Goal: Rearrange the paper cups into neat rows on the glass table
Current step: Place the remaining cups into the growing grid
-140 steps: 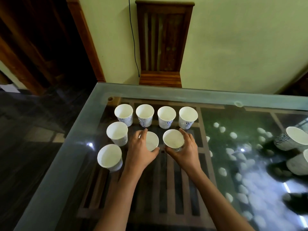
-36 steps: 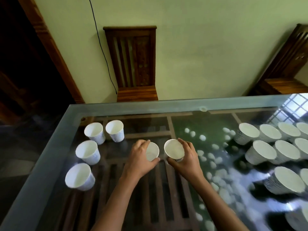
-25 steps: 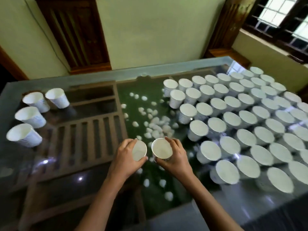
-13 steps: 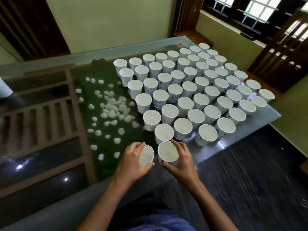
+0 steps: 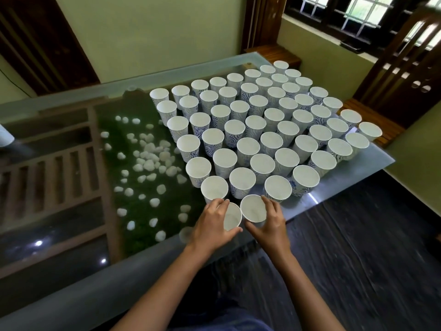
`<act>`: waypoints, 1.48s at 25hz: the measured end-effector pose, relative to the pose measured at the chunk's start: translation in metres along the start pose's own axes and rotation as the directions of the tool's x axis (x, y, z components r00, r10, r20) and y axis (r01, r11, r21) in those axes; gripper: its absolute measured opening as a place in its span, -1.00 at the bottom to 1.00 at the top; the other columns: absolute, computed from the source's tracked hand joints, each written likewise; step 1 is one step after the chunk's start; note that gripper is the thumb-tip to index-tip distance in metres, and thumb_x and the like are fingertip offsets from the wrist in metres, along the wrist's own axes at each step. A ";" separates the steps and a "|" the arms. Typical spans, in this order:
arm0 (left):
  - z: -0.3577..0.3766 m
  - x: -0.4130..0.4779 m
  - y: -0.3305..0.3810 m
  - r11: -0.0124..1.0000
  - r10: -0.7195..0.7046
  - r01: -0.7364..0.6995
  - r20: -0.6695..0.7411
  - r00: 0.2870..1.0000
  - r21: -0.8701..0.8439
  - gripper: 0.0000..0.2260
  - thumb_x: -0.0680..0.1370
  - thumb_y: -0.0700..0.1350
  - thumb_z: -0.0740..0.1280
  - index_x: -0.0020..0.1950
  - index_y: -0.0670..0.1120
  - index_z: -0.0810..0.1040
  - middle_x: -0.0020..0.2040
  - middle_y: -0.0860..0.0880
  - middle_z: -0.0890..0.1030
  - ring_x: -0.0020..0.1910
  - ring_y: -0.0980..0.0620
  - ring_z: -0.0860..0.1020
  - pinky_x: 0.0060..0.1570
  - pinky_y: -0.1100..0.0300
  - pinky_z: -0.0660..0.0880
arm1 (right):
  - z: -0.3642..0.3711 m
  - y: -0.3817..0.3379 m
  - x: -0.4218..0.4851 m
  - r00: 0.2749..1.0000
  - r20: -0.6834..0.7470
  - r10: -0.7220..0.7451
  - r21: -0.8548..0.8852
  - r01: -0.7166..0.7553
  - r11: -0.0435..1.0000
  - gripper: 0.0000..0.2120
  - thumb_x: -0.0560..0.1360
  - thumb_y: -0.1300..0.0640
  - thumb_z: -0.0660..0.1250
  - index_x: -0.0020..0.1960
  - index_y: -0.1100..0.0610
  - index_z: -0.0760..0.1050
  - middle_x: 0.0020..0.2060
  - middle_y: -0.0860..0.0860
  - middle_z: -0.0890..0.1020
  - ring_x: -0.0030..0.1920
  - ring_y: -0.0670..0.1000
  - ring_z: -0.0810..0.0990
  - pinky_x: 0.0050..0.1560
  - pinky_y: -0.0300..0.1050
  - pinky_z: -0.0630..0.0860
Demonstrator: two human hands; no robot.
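Glass desk with a frosted rim. Under the glass: slatted wooden frame, green mat, scattered white pebbles. Pale green wall behind, barred window upper right, dark floor to the right.

Block of paper cups stands upright in close rows on the desk's right part. Left hand grips the left cup. Right hand curls round the right cup. The two rims touch, just in front of the block's near corner.

Bases of both held cups are hidden, so I cannot tell if they rest on the glass. The edge cup at far left is cut off by the frame.
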State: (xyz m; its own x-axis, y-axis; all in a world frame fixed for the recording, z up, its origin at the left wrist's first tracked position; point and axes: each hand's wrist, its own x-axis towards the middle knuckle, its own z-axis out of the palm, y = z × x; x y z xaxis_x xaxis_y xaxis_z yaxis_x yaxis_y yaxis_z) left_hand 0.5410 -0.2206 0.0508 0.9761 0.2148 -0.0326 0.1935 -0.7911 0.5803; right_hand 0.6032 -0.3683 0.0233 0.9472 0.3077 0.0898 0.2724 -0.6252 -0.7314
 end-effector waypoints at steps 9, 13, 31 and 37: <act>0.005 -0.003 -0.002 0.999 -0.037 0.037 -0.064 0.997 -0.012 -0.22 0.24 0.15 0.53 0.33 -0.19 0.41 0.26 -0.12 0.44 0.25 -0.06 0.40 0.26 0.21 0.25 | 0.000 0.007 0.002 0.999 -0.033 -0.019 -0.017 0.019 1.000 -0.29 0.24 0.29 0.53 0.31 0.34 0.33 0.20 0.25 0.43 0.21 0.23 0.46 0.21 -0.38 0.18; 0.003 -0.011 -0.008 1.000 -0.014 0.013 -0.086 0.996 -0.022 -0.30 0.28 0.05 0.51 0.34 -0.15 0.40 0.24 -0.09 0.46 0.21 -0.06 0.42 0.21 0.20 0.31 | -0.005 0.005 -0.004 0.999 -0.036 -0.031 -0.021 0.030 0.999 -0.32 0.27 0.26 0.52 0.32 0.33 0.33 0.20 0.24 0.43 0.22 0.19 0.44 0.22 -0.39 0.17; -0.107 -0.068 -0.139 0.958 -0.276 0.228 -0.352 0.894 -0.173 -0.58 0.39 -0.07 0.46 0.21 -0.17 0.53 0.14 -0.13 0.57 0.14 -0.07 0.52 0.15 0.14 0.42 | 0.095 -0.156 0.001 0.898 0.271 -0.348 0.165 0.313 0.935 -0.55 0.39 0.25 0.42 0.26 0.19 0.44 0.17 0.05 0.47 0.13 -0.01 0.51 0.16 -0.09 0.51; -0.207 -0.141 -0.281 0.852 -0.523 0.447 -0.478 0.706 -0.274 -0.66 0.39 -0.13 0.46 0.14 -0.19 0.57 0.04 -0.15 0.60 0.03 -0.10 0.56 0.08 0.10 0.48 | 0.240 -0.285 0.000 0.749 0.503 -0.432 0.160 0.410 0.898 -0.56 0.36 0.25 0.45 0.21 0.23 0.47 0.10 0.11 0.51 0.08 0.08 0.55 0.12 -0.10 0.48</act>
State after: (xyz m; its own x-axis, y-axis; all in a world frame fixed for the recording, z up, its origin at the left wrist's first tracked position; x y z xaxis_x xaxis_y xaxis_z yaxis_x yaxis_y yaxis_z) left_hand 0.3285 0.0896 0.0610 0.5402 0.8392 0.0619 0.5737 -0.4211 0.7026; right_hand 0.4846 -0.0180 0.0691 0.5065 0.8611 0.0434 0.6061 -0.3198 -0.7282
